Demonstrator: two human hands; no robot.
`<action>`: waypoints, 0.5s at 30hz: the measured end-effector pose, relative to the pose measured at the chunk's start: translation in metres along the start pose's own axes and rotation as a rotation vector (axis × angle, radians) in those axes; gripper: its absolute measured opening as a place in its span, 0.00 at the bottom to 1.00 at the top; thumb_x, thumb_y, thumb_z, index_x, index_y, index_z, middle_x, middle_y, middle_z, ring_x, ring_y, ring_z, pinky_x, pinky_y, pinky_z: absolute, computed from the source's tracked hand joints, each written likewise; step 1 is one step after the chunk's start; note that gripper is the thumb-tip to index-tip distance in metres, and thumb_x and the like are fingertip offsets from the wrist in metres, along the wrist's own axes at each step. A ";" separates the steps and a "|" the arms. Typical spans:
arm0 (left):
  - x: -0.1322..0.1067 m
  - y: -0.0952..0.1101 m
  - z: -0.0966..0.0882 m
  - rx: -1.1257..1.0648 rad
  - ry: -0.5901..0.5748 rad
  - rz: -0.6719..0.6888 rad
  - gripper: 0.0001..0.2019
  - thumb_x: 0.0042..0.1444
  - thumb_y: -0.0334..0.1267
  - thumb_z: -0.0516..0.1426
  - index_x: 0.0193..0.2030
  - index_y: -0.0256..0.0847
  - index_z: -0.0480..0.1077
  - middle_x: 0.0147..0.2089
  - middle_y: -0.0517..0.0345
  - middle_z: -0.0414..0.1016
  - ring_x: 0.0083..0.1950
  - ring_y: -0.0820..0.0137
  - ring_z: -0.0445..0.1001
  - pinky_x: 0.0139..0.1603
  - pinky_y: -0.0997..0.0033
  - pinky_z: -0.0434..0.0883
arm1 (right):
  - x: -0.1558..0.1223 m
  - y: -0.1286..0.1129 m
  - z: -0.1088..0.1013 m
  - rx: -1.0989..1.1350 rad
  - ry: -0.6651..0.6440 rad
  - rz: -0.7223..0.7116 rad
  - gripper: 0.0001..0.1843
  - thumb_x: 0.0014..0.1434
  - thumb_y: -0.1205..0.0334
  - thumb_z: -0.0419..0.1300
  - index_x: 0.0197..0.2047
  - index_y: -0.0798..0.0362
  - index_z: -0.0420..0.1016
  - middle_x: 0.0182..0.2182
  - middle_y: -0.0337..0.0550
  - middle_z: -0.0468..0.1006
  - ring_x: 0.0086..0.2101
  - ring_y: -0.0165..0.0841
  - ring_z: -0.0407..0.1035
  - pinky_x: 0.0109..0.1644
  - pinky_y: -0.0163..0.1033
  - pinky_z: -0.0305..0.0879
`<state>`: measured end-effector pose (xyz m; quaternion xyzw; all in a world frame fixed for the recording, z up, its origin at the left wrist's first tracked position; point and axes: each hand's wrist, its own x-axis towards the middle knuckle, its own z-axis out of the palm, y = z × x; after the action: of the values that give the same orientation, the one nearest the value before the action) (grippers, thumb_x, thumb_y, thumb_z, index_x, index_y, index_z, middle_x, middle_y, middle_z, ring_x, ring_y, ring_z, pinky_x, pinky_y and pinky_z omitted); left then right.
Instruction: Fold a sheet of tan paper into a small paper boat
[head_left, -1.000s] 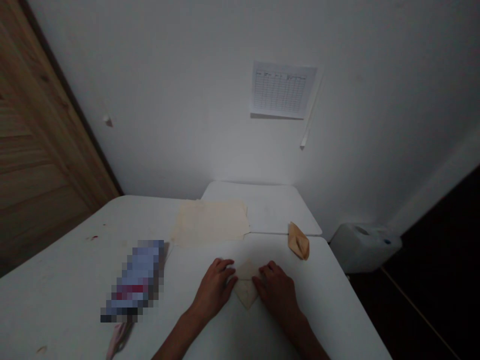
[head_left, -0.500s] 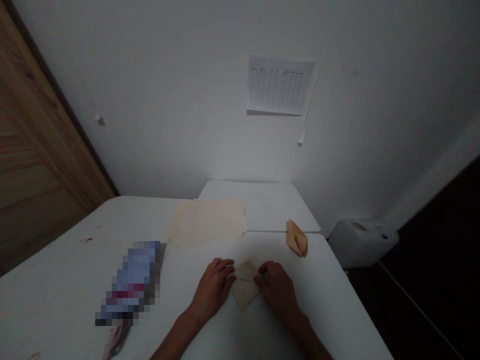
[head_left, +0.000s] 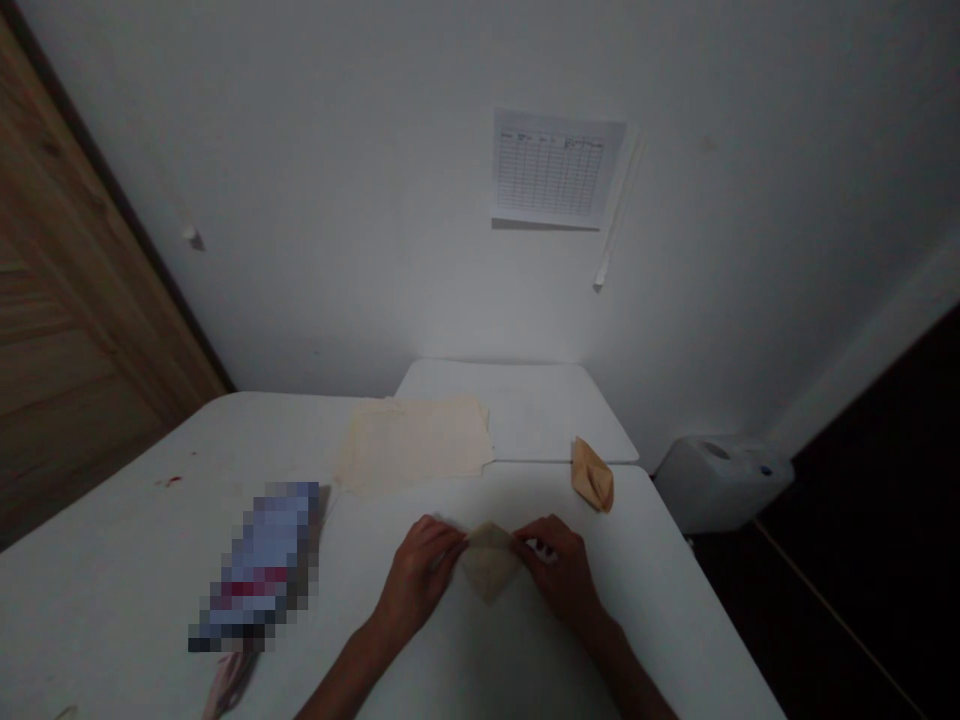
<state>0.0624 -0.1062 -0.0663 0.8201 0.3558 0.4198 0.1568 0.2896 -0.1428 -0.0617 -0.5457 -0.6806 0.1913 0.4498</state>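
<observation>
A small folded piece of thin, pale paper (head_left: 490,566) in a diamond shape lies between my hands near the table's front. My left hand (head_left: 426,563) pinches its left corner between thumb and fingers. At the opposite corner, my right hand (head_left: 553,560) pinches the paper in the same way. The paper's lower point faces me, and its upper part looks doubled over. Beyond my right hand sits a brown folded paper shape (head_left: 592,476), touched by neither hand.
Pale paper sheets (head_left: 416,442) lie flat at the back of the white table (head_left: 360,640). A blurred-out bluish packet (head_left: 262,550) is on the left. A white plastic container (head_left: 724,485) stands off the right edge. A printed sheet (head_left: 556,168) hangs on the wall.
Both hands have shifted their fingers to pinch the paper's side corners. The paper's lower point has moved slightly away from me, and its folded outline looks different.
</observation>
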 end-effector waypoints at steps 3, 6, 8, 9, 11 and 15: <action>0.001 0.003 0.000 -0.064 -0.006 -0.036 0.10 0.65 0.38 0.53 0.36 0.43 0.75 0.33 0.55 0.76 0.37 0.66 0.71 0.39 0.65 0.70 | 0.000 -0.001 -0.002 0.016 0.009 -0.033 0.10 0.61 0.57 0.58 0.36 0.50 0.79 0.30 0.41 0.78 0.31 0.32 0.67 0.37 0.37 0.63; 0.000 0.005 0.002 -0.116 -0.044 -0.139 0.12 0.65 0.42 0.53 0.36 0.42 0.76 0.30 0.57 0.74 0.35 0.67 0.72 0.36 0.67 0.69 | 0.001 0.002 -0.001 0.044 -0.002 0.040 0.11 0.60 0.55 0.59 0.35 0.51 0.80 0.27 0.40 0.77 0.27 0.31 0.66 0.33 0.36 0.63; -0.002 0.003 0.006 -0.101 -0.049 -0.217 0.12 0.64 0.44 0.53 0.40 0.42 0.76 0.30 0.57 0.73 0.32 0.67 0.72 0.34 0.68 0.70 | 0.001 0.005 0.001 0.051 -0.023 0.104 0.11 0.59 0.54 0.60 0.34 0.51 0.80 0.27 0.41 0.77 0.26 0.31 0.66 0.32 0.35 0.62; -0.004 0.002 0.008 -0.080 -0.044 -0.248 0.12 0.64 0.45 0.53 0.42 0.42 0.76 0.30 0.57 0.73 0.31 0.68 0.72 0.33 0.68 0.70 | 0.001 0.007 0.002 0.045 -0.029 0.128 0.11 0.58 0.55 0.60 0.35 0.51 0.81 0.27 0.41 0.77 0.26 0.31 0.67 0.32 0.35 0.63; -0.007 -0.001 0.014 -0.014 -0.049 -0.277 0.13 0.63 0.45 0.54 0.43 0.41 0.75 0.31 0.55 0.74 0.31 0.67 0.72 0.33 0.67 0.70 | 0.000 0.009 0.005 0.002 -0.037 0.154 0.11 0.58 0.56 0.60 0.38 0.51 0.81 0.29 0.41 0.78 0.27 0.32 0.68 0.34 0.36 0.63; -0.011 -0.004 0.023 0.141 -0.084 -0.213 0.12 0.63 0.44 0.53 0.39 0.40 0.75 0.36 0.51 0.76 0.39 0.61 0.73 0.42 0.59 0.71 | -0.004 0.007 0.009 -0.149 -0.055 0.150 0.10 0.57 0.59 0.60 0.40 0.50 0.80 0.31 0.43 0.77 0.32 0.35 0.70 0.41 0.39 0.63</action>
<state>0.0744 -0.1108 -0.0885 0.8035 0.4625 0.3403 0.1573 0.2863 -0.1424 -0.0732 -0.6217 -0.6621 0.1884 0.3737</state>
